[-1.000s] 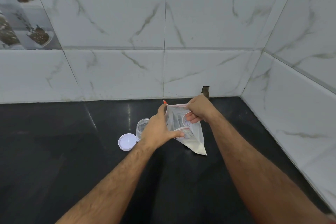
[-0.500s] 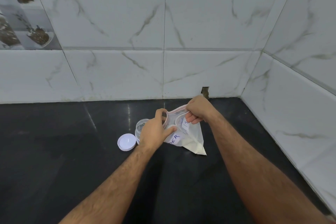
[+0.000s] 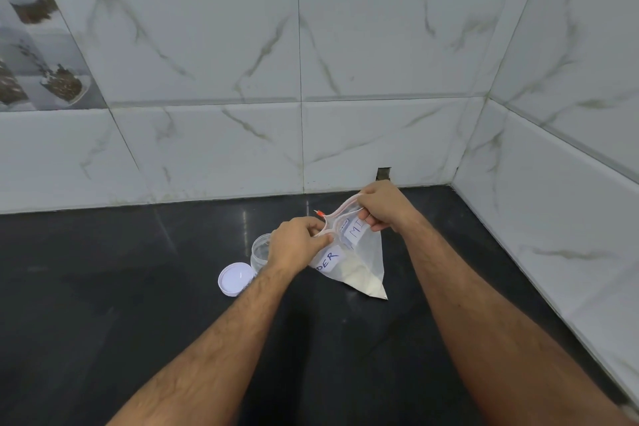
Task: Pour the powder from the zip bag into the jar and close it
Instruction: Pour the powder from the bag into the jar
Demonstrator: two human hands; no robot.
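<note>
A clear zip bag (image 3: 366,263) with white labels holds pale powder gathered in its lower corner, which rests on the black counter. My left hand (image 3: 297,245) pinches the near side of the bag's pink zip rim. My right hand (image 3: 383,206) pinches the far side, and the mouth gapes between them. A small clear jar (image 3: 260,251) stands uncapped just left of the bag, partly hidden behind my left hand. Its white lid (image 3: 236,278) lies upside down on the counter to the jar's left.
The black counter (image 3: 103,304) runs into a corner of white marble-look wall tiles (image 3: 380,135) behind and on the right. A small dark hole (image 3: 383,174) shows in the back wall just above my right hand.
The bag's zip mouth has been pulled apart by both hands. The bag has tilted so its labels face up, and my left hand has shifted to the rim.
</note>
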